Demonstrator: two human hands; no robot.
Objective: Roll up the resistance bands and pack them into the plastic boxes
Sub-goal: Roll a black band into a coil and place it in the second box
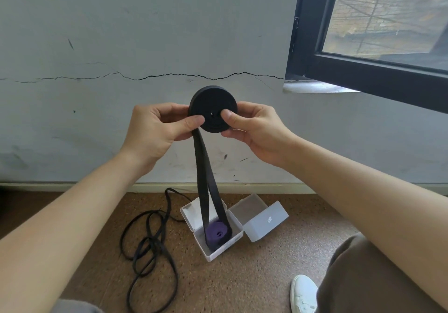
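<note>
Floor (242, 276) open btwn boxes & wall; both hands' fingers (194, 121) pinching black band roll (213, 108).

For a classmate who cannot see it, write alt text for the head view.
Both hands, left hand and right hand, hold a black band rolled into a disc, its loose tail hanging toward an open box that holds a purple roll. A second open box and a thin black band lie on the floor.

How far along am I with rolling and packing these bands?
Done: a purple roll sits in the open box. In hand: both hands, left and right, hold the mostly wound black band, its tail hanging. Left: the thin black band on the floor; the second box.
</note>
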